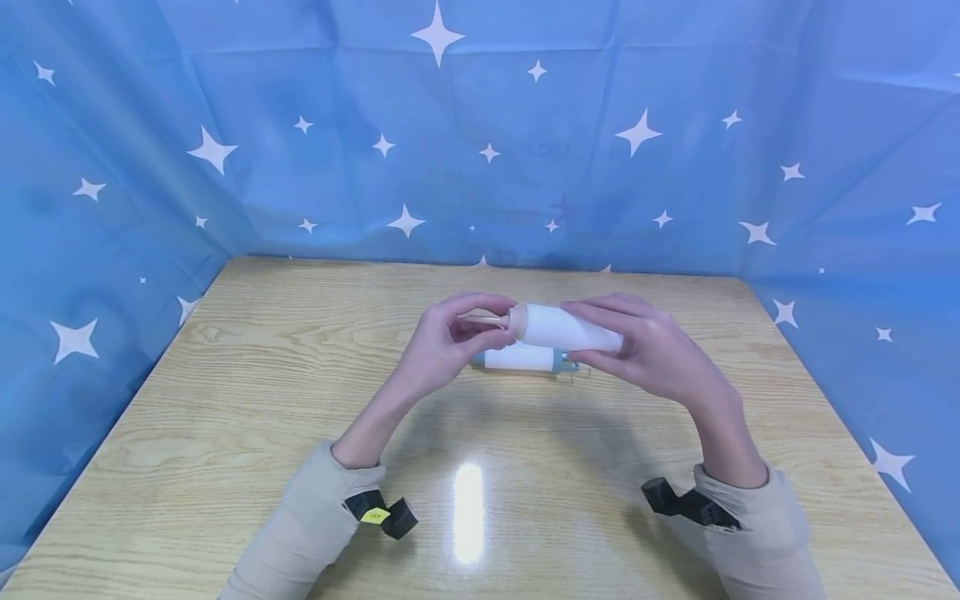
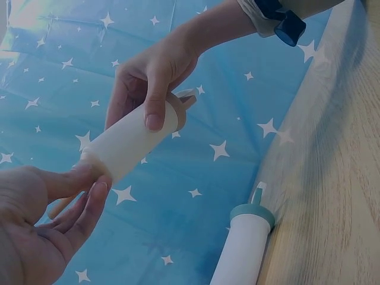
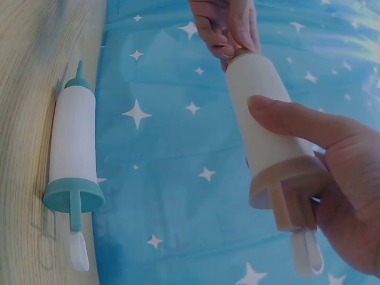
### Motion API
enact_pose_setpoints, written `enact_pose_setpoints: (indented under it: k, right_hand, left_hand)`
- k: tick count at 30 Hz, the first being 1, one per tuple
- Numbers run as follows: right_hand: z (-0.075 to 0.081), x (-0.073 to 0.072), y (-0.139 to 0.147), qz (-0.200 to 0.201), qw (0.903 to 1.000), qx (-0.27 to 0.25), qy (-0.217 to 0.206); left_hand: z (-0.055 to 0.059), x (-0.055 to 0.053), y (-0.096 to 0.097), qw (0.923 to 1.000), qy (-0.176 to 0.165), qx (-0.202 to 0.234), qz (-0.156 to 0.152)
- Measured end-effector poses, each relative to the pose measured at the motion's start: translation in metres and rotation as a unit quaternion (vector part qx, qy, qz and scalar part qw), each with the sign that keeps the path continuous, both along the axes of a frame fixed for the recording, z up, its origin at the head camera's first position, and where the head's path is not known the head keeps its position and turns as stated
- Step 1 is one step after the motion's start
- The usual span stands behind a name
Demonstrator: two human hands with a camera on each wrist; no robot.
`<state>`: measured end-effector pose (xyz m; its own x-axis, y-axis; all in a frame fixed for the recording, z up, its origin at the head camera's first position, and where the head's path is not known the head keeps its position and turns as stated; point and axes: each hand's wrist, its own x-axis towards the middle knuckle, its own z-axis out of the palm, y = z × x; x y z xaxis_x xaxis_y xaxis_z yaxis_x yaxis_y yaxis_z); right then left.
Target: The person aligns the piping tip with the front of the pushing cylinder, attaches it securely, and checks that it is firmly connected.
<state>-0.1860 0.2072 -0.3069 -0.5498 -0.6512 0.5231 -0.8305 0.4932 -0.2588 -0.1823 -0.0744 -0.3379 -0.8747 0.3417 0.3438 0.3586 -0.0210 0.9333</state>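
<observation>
In the head view, both hands hold a white tube with tan ends [image 1: 564,327] above the table. My left hand [image 1: 438,350] pinches its narrower tan end, where a thin tan stem sticks out between the fingers. My right hand [image 1: 663,354] grips the white body near the other end. In the right wrist view, that end of the tube [image 3: 256,89] has a wide tan collar with a bracket and a pale loop. A matching white tube with teal ends [image 1: 519,358] lies on the table behind the held one, its teal nozzle and collar plain in the right wrist view.
The wooden table [image 1: 300,400] reaches back to a blue curtain with white stars [image 1: 480,167], which also hangs along both sides. A bright light reflection [image 1: 468,512] shows on the wood near the front. Both sleeves carry dark wrist cameras [image 1: 693,504].
</observation>
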Motion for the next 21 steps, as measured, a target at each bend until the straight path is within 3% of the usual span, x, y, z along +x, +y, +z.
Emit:
enact_pose_setpoints:
  k: [9,21]
  right_hand:
    - [0.0001,0.0,-0.0005,-0.005,1.0,0.006,0.001]
    - [-0.0007,-0.0007,-0.0002,0.0,1.0,0.006,0.007]
  left_hand:
    - [-0.0009,-0.0004,0.0011,0.9998,0.015,0.009,-0.008]
    - [0.0005,0.0011,0.0019,0.9999,0.007,0.016,0.002]
